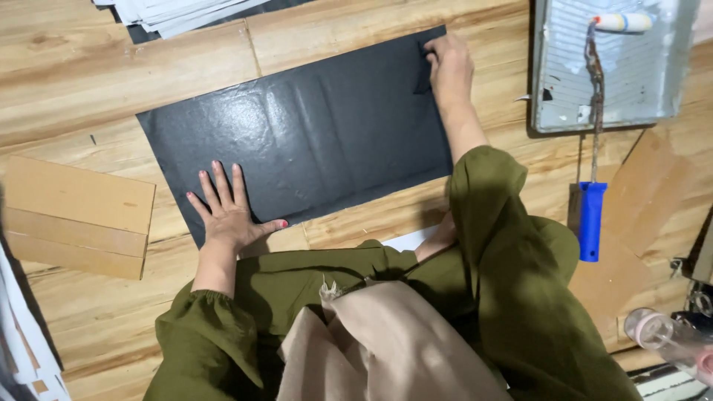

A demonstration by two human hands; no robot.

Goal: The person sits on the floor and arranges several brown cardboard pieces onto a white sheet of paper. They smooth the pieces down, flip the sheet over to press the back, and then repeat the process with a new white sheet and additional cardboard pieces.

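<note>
Pressing down on a black glossy sheet [312,141] with both hands; the sheet lies flat on the wood-plank floor [96,82], skewed to the planks, in front of the seated person.

Left hand [226,212]: fully open, fingers spread, palm flat on the sheet's near-left corner. Holds nothing, just bears on the surface.

Right hand [448,67]: at the far-right corner, fingers curled down on the edge of the sheet. Looks like a pinch on the corner, but whether it grips or only presses cannot be told.

Sheet surface shows ripples and a few raised creases near the middle.

Around it:
- metal paint tray [549,82] on the floor, just right of the right hand, whitish residue inside
- paint roller [594,148] resting in the tray, pale sleeve at the far end, blue handle hanging over the near rim onto the floor
- cardboard pieces [74,215] stacked left of the sheet, well apart from the left hand
- stack of white sheets [171,11] at the far edge
- clear plastic bottle [665,338] lying near the right knee

Person sits in an olive-green garment [520,282], beige cloth [386,349] over the lap.
</note>
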